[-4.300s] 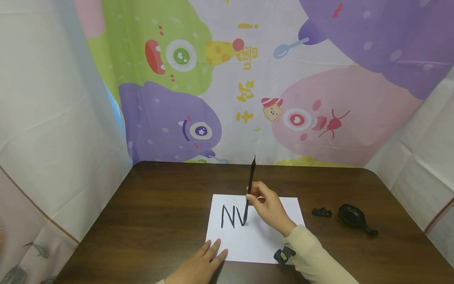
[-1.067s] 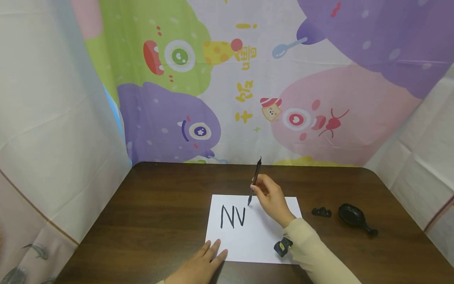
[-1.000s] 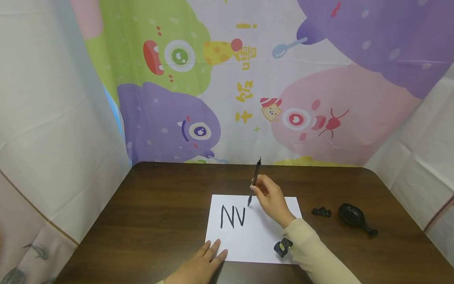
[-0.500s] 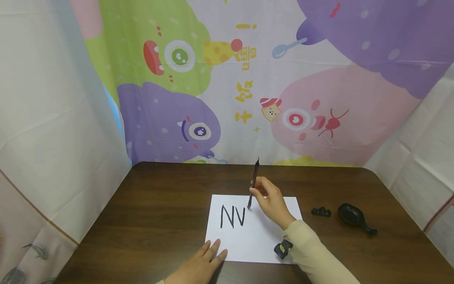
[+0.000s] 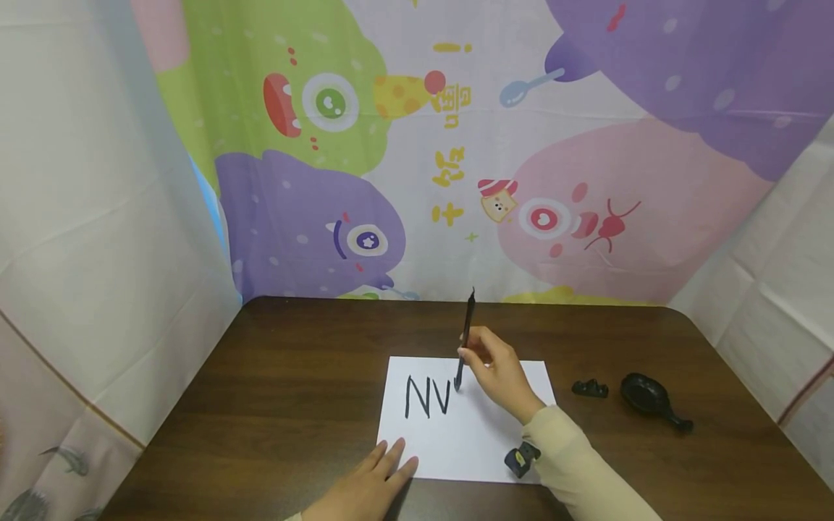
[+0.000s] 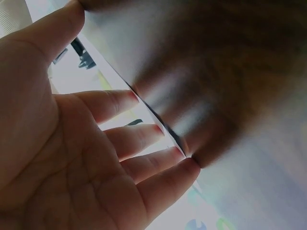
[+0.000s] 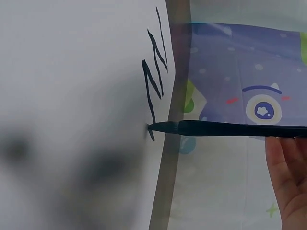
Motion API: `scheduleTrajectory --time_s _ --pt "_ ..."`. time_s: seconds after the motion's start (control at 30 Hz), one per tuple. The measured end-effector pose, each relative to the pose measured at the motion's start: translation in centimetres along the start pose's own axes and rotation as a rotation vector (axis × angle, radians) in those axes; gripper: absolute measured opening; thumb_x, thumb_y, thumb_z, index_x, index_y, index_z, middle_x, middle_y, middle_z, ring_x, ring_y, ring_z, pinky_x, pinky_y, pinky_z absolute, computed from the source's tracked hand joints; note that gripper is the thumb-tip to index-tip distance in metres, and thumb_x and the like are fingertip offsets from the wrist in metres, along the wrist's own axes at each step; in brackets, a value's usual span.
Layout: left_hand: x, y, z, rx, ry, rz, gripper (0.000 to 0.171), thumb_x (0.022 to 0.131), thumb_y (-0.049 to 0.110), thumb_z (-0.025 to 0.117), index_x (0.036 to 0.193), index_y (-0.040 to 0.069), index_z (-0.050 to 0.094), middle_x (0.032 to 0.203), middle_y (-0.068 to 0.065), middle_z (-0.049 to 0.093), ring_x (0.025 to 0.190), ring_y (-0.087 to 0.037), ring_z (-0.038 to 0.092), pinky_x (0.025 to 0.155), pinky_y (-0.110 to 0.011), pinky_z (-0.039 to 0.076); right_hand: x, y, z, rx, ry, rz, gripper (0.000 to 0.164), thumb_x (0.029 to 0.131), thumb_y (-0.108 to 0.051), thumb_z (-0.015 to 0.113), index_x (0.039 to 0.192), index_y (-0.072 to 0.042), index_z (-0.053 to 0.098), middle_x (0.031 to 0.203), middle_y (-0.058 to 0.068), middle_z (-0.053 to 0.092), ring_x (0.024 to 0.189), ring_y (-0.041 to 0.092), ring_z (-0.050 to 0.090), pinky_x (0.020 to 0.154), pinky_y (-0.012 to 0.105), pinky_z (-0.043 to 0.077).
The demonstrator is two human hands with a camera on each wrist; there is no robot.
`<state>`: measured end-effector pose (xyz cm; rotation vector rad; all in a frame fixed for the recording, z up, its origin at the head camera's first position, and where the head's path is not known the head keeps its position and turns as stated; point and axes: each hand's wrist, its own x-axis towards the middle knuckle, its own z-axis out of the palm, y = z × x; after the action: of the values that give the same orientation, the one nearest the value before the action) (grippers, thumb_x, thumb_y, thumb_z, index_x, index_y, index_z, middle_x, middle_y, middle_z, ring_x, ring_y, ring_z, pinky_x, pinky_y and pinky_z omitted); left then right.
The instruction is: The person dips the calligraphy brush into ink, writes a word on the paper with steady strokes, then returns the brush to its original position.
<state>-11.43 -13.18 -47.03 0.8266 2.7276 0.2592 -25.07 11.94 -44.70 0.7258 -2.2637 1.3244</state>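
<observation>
My right hand point(image 5: 496, 369) pinches a black writing brush point(image 5: 467, 322), held nearly upright over a white sheet of paper point(image 5: 449, 452). In the right wrist view the brush point(image 7: 216, 128) meets the paper with its dark tip, on a short fresh stroke point(image 7: 152, 136). Thin black strokes shaped like an N and a V point(image 5: 428, 398) stand to the left of the tip. My left hand point(image 5: 365, 485) lies flat with fingers spread, fingertips on the sheet's lower left corner. From the left wrist, the left palm and extended fingers point(image 6: 139, 141) show at the paper's edge.
Right of the paper on the brown wooden table point(image 5: 293, 383) are a small black brush rest point(image 5: 590, 389) and a black oval dish with a handle point(image 5: 646, 394). A cartoon-printed cloth point(image 5: 449, 253) hangs behind the table's far edge.
The V gained its right-hand upstroke. The brush then lifted to its right and has since come down and slid slightly toward me, leaving a short stroke. The left hand stays put.
</observation>
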Motion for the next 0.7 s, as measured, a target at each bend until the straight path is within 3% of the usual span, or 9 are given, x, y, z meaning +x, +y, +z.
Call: scheduleTrajectory --time_s 0.7 --pt "-0.02 0.14 -0.17 -0.004 -0.014 -0.006 0.091 0.076 0.071 0.065 0.150 0.023 0.041 0.159 -0.013 0.032 0.142 -0.043 0.035 0.103 -0.060 0.043 -0.63 -0.75 -0.21 -0.003 -0.046 -0.003 0.015 0.090 -0.005 0.068 0.103 -0.004 0.060 0.084 0.003 0.063 0.075 0.010 0.065 0.066 0.024 0.056"
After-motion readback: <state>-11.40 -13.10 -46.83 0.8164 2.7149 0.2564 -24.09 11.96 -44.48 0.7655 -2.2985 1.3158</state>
